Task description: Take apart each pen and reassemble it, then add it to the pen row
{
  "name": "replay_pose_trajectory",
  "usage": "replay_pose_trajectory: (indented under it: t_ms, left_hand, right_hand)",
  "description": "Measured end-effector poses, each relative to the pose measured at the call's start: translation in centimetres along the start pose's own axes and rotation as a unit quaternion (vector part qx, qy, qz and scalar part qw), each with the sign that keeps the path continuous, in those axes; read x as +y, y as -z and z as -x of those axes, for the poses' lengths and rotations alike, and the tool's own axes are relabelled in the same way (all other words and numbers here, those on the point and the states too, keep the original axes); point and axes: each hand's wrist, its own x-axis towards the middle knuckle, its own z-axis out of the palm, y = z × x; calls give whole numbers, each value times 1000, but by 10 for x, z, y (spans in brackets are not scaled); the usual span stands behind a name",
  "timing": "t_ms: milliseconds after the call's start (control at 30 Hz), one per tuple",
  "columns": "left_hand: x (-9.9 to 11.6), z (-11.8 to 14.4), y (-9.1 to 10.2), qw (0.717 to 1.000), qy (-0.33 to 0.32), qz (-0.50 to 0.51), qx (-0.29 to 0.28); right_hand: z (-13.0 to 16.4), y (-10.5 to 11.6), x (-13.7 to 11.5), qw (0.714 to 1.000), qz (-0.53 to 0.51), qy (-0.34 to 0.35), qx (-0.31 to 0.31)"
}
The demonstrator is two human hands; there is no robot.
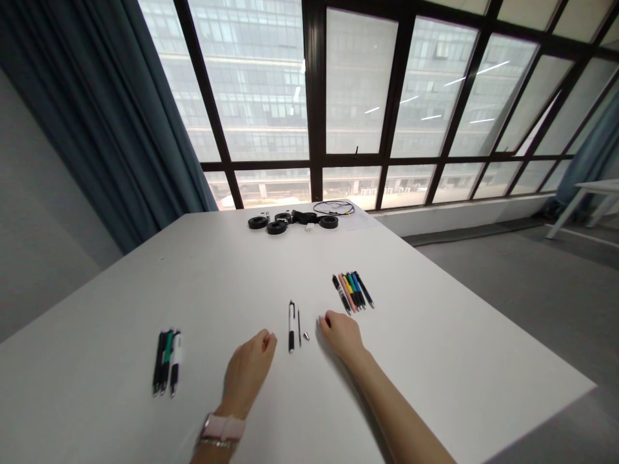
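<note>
My left hand (249,368) is closed in a loose fist on the white table (271,270), with a pink watch strap at the wrist. My right hand (342,334), also curled closed, rests on the other side. Nothing shows in either hand. Between them lie a white pen barrel (291,322) with a black grip, a thin pen refill (299,325) and a small silver pen tip (306,336), all apart from each other. Several pens (352,293) in different colours lie side by side just beyond my right hand. Another group of pens (166,362), black, green and white, lies left of my left hand.
Several black rolls (276,227) and a thin black cable (333,207) lie at the table's far end, by a sheet of paper (360,222). Windows stand behind, with a blue curtain (111,116) at left. A second white table (597,187) is at far right.
</note>
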Motion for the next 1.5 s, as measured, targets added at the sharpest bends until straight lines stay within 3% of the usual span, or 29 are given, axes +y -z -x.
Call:
replay_pose_trajectory:
  t_ms: [533,1500]
  left_hand:
    - [0,-1,-5,999,2,-22,-25]
    - [-1,-3,-11,999,-12,-37,3]
  right_hand:
    - [2,-1,-2,1000,12,14,-2]
    - [0,-4,-1,1000,21,14,0]
